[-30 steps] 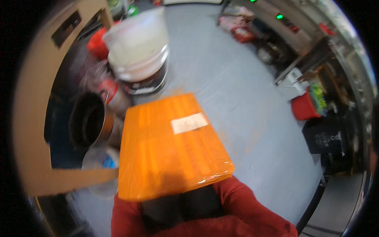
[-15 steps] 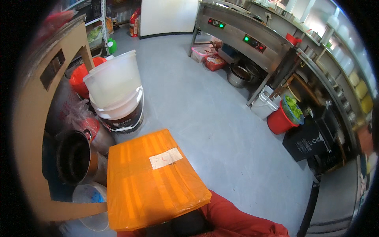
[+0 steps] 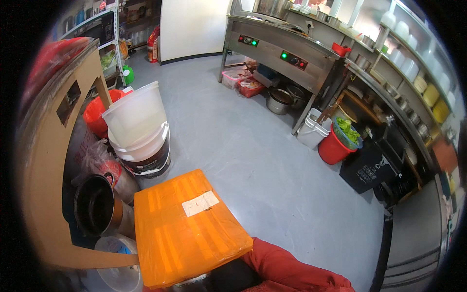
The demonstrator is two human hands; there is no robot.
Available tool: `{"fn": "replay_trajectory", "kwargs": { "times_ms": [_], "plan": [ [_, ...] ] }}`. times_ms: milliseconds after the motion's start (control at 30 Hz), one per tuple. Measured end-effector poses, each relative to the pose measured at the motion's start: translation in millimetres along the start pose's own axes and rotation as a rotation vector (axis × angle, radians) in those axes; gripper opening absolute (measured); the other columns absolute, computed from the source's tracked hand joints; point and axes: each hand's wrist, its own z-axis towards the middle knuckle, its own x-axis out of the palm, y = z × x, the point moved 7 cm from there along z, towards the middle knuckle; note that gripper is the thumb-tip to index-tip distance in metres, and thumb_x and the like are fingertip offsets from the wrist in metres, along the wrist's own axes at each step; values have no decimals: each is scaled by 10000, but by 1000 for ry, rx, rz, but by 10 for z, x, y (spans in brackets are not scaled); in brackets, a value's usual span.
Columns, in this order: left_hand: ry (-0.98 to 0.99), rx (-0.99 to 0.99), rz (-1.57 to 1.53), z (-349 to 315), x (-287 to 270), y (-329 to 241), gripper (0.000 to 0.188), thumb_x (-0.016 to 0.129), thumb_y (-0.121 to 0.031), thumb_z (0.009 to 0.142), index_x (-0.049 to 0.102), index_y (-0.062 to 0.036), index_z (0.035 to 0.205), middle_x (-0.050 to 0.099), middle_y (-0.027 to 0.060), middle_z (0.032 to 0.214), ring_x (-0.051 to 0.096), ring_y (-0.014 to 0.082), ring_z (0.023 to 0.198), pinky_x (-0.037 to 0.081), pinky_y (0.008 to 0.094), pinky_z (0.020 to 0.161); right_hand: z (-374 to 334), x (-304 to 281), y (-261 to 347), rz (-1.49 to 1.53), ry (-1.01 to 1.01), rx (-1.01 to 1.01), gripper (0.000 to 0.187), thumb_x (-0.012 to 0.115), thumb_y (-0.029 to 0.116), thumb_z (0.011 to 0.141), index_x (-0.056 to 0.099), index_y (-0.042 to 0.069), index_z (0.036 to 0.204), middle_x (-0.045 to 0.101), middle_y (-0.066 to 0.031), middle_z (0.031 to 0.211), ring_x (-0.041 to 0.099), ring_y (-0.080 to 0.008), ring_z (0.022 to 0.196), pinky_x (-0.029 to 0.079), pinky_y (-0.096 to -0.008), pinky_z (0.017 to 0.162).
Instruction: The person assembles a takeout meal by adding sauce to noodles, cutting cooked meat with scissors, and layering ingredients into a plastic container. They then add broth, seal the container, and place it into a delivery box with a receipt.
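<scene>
A box wrapped in orange tape (image 3: 194,243), with a white paper label (image 3: 200,203) on its top, fills the lower middle of the view, close to my body. From the lower edge my right arm in a red sleeve (image 3: 287,267) reaches to the box's near right corner. The box hides my right hand, so its grip does not show. My left hand is not visible either. Just left of the box stand a deep dark-walled pot (image 3: 96,204) and a clear plastic tub (image 3: 116,275).
Stacked white buckets (image 3: 138,117) stand ahead on the left, beside a tan cardboard-like panel (image 3: 46,194). Grey floor (image 3: 243,146) runs up the middle. On the right are a steel counter (image 3: 277,44), a red bucket with greens (image 3: 335,148) and a black bin (image 3: 362,168).
The view has shifted, so the counter and buckets sit further left and more of the right shelves shows. The box stays close to my body, slightly lower in the picture.
</scene>
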Motion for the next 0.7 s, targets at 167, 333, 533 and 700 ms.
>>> {"fn": "replay_trajectory", "kwargs": {
  "times_ms": [167, 333, 533, 700],
  "plan": [
    [39, 12, -67, -58, -66, 78, 407, 568, -267, 947, 532, -62, 1297, 585, 93, 1269, 543, 268, 1166, 426, 402, 992, -34, -24, -64, 199, 62, 36, 624, 570, 390, 903, 420, 52, 1405, 471, -168, 1370, 457, -307, 1244, 377, -435, 1034],
    [68, 16, -118, -110, -96, 175, 417, 560, -283, 954, 526, -63, 1305, 580, 91, 1278, 541, 263, 1172, 426, 398, 994, -66, -66, -162, 448, 134, 92, 586, 567, 358, 918, 426, 61, 1404, 494, -152, 1358, 482, -290, 1229, 399, -420, 1025],
    [97, 30, -178, -159, -76, 288, 428, 551, -302, 962, 518, -63, 1316, 575, 90, 1288, 539, 258, 1178, 427, 394, 996, -141, -107, -202, 774, 241, 154, 544, 563, 319, 936, 433, 71, 1402, 521, -133, 1343, 512, -269, 1211, 425, -401, 1013],
    [120, 50, -239, -83, -39, 321, 438, 543, -317, 969, 512, -63, 1324, 570, 88, 1297, 538, 253, 1184, 427, 390, 997, -251, -135, -240, 1048, 319, 166, 509, 560, 286, 951, 439, 79, 1400, 543, -117, 1331, 536, -252, 1196, 447, -385, 1004]
  ]
}}
